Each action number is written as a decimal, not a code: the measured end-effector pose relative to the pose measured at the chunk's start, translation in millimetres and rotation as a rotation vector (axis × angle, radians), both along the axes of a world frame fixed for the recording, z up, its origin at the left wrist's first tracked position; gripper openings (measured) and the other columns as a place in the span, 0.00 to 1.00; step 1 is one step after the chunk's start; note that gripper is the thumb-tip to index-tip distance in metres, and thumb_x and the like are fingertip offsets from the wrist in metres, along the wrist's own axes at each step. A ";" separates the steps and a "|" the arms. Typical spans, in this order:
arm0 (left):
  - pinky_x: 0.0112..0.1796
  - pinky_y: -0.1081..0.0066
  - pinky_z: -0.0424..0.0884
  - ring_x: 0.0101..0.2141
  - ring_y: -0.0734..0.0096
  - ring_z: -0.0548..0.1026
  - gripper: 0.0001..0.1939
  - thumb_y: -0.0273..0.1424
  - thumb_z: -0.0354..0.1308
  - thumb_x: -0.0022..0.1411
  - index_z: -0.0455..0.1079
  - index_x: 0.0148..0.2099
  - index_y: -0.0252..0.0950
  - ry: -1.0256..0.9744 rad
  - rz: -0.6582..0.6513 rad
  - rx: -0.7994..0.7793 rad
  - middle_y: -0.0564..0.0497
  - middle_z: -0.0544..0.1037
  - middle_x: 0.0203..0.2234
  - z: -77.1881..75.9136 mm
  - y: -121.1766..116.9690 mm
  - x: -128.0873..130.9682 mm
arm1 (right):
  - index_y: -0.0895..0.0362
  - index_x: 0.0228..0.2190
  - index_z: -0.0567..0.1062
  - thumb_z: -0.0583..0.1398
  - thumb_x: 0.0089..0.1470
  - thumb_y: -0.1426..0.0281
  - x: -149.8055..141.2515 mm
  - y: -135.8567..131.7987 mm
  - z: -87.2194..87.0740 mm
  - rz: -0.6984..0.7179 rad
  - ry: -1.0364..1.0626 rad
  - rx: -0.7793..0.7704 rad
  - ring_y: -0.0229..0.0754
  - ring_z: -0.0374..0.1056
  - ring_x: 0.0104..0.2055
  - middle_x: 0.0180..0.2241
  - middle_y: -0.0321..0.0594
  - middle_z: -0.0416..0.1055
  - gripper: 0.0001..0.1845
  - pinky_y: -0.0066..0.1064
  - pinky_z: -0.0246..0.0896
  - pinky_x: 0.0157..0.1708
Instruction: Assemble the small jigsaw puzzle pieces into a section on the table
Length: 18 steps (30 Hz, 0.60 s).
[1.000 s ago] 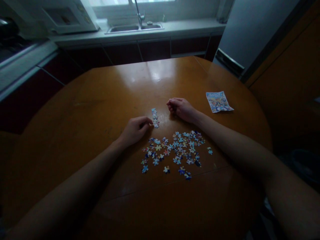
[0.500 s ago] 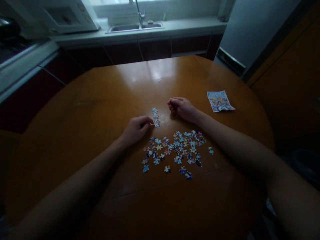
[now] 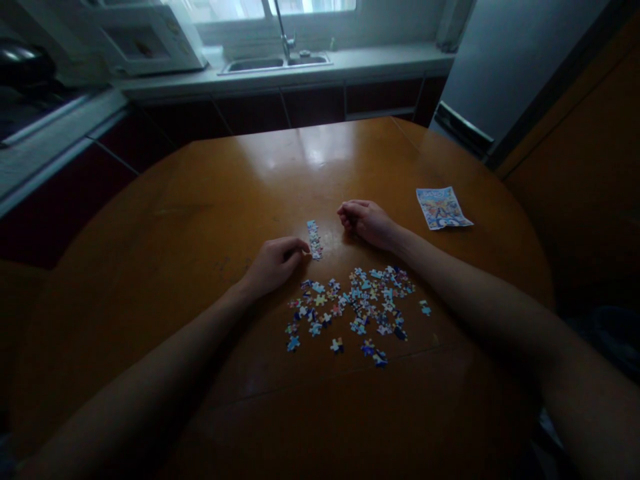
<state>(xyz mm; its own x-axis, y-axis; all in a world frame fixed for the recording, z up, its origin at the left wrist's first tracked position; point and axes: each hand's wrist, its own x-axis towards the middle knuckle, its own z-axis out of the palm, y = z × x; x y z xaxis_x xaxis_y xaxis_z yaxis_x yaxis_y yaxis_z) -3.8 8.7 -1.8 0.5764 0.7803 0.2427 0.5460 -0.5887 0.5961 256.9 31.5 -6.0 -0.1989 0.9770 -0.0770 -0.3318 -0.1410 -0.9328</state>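
A narrow strip of joined jigsaw pieces (image 3: 314, 239) lies flat on the wooden table. My left hand (image 3: 278, 264) rests at its lower left, fingers bent and closed, with thumb and index fingertips against the strip's edge. Across from it, to the right of the strip, my right hand (image 3: 367, 221) is closed with its fingers curled in. Anything pinched in those fingers is hidden or too small to name. Nearer to me, between my forearms, loose jigsaw pieces (image 3: 367, 300) are spread in a cluster, mostly blue, white and yellow.
A creased printed picture sheet (image 3: 443, 208) lies at the right of the table (image 3: 150, 267). One small group of pieces (image 3: 425, 307) sits apart near my right forearm. Beyond the table are a counter with a sink (image 3: 280, 63), a microwave (image 3: 150, 40) and a fridge (image 3: 505, 67).
The whole view has shifted slightly, so everything sits a little lower in the picture. Both hands and the puzzle pieces keep practically the same places on the table.
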 end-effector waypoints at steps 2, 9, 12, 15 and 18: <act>0.32 0.72 0.67 0.29 0.72 0.74 0.10 0.26 0.53 0.63 0.77 0.39 0.35 0.005 0.002 0.002 0.49 0.81 0.30 0.4 -0.1 0.3 | 0.56 0.26 0.73 0.59 0.62 0.68 -0.2 0.4 -0.7 -0.006 0.002 0.003 0.35 0.58 0.25 0.24 0.36 0.66 0.12 0.29 0.55 0.26; 0.33 0.72 0.68 0.30 0.71 0.75 0.11 0.27 0.53 0.62 0.77 0.39 0.34 0.006 0.005 0.002 0.50 0.81 0.31 -0.5 0.7 0.8 | 0.57 0.26 0.74 0.59 0.62 0.70 0.0 -1.1 1.4 -0.002 0.031 -0.004 0.34 0.59 0.26 0.24 0.36 0.66 0.12 0.28 0.55 0.25; 0.33 0.72 0.67 0.29 0.72 0.75 0.11 0.26 0.53 0.62 0.77 0.39 0.34 0.002 0.004 0.000 0.50 0.81 0.30 -0.9 0.8 0.6 | 0.57 0.26 0.73 0.60 0.61 0.70 -0.1 -2.0 3.0 0.002 0.041 -0.009 0.34 0.59 0.25 0.24 0.36 0.66 0.11 0.28 0.56 0.26; 0.33 0.72 0.67 0.29 0.72 0.74 0.11 0.26 0.53 0.62 0.77 0.39 0.34 -0.001 0.004 0.002 0.50 0.81 0.30 -1.0 0.7 0.4 | 0.57 0.26 0.73 0.60 0.61 0.70 -0.6 -2.2 3.3 -0.003 0.034 -0.010 0.34 0.59 0.25 0.24 0.36 0.66 0.12 0.28 0.55 0.26; 0.33 0.72 0.67 0.29 0.71 0.75 0.11 0.26 0.52 0.62 0.77 0.39 0.35 -0.003 0.003 0.002 0.50 0.81 0.30 -1.2 0.9 0.1 | 0.57 0.26 0.73 0.59 0.62 0.70 -0.7 -2.0 2.6 -0.006 0.029 -0.011 0.34 0.58 0.25 0.24 0.36 0.66 0.12 0.28 0.55 0.26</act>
<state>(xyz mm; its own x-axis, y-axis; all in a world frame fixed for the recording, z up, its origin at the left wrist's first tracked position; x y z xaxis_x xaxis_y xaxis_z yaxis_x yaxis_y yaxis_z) -3.7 9.6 -3.0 0.5733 0.7815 0.2463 0.5459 -0.5885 0.5964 256.2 29.5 -3.4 -0.1950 0.9774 -0.0817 -0.3595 -0.1487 -0.9212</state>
